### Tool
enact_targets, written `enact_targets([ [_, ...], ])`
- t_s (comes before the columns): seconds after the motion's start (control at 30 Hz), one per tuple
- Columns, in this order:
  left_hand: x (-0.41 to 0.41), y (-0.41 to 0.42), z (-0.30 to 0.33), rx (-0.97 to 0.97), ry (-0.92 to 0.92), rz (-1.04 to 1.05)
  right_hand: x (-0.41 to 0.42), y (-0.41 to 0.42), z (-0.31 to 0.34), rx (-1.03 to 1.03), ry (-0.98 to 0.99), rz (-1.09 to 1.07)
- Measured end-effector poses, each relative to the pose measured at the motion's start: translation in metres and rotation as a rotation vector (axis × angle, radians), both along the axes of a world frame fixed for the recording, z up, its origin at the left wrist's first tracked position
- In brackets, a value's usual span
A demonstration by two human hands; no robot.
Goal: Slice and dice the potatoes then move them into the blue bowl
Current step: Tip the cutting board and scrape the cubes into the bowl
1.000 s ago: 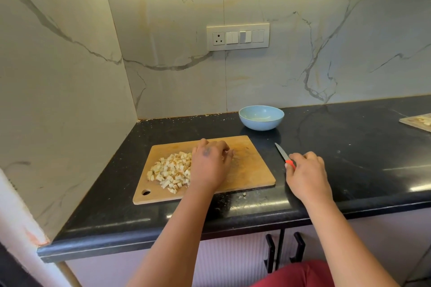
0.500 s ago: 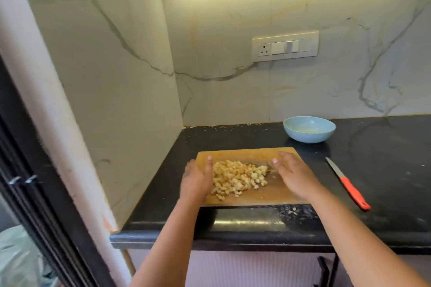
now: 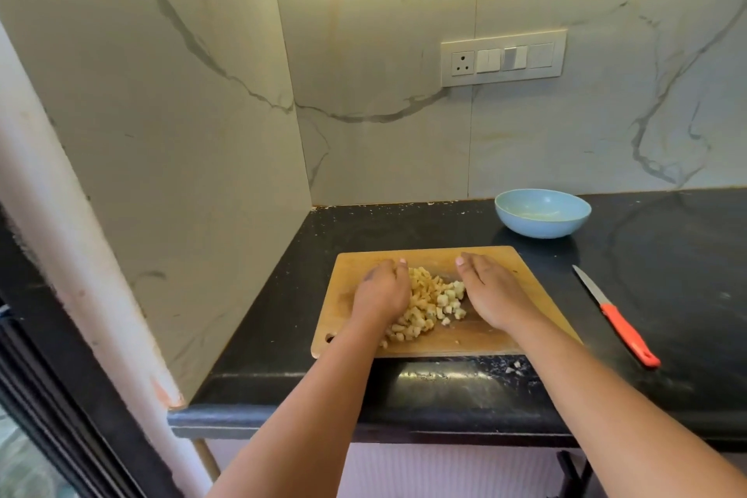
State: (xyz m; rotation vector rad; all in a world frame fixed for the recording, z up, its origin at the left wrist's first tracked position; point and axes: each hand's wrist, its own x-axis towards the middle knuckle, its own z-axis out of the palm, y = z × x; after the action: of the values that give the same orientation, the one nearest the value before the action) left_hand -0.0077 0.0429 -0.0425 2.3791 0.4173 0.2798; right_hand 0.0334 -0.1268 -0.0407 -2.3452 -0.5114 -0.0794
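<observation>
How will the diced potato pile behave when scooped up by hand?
The potato pile is loose small cubes, so it will likely spread or spill rather than lift together. Left hand and right hand flank it; gaps may leak. Strays probably stay on the board.

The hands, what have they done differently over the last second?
The right hand let go of the knife, now lying on the counter, and moved onto the board. Both hands now cup the potato pile, the left hand shifted to its left side. The bowl stayed empty.
</observation>
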Motion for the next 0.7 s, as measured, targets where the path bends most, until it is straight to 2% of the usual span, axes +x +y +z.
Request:
enact_targets([
  [0.23,0.011,-0.023,0.014,-0.104,0.037,-0.175,0.006,-0.003,-0.005,0.074,-0.019,-0.015],
  [0.33,0.019,-0.009,0.025,-0.273,0.09,-0.209,0.013,-0.007,-0.009,0.232,0.005,-0.042],
  [0.4,0.02,0.013,0.031,-0.434,0.044,-0.158,0.021,-0.013,-0.012,0.328,0.03,-0.064],
  [0.47,0.016,0.037,0.027,-0.572,-0.053,-0.11,0.03,-0.018,-0.011,0.3,0.04,-0.061],
  [0.57,0.009,0.06,0.016,-0.76,-0.195,-0.08,0.043,-0.012,0.0,0.121,0.088,0.037],
  [0.7,0.012,0.064,0.013,-0.877,-0.21,-0.059,0.053,0.02,0.009,0.032,0.25,0.213],
])
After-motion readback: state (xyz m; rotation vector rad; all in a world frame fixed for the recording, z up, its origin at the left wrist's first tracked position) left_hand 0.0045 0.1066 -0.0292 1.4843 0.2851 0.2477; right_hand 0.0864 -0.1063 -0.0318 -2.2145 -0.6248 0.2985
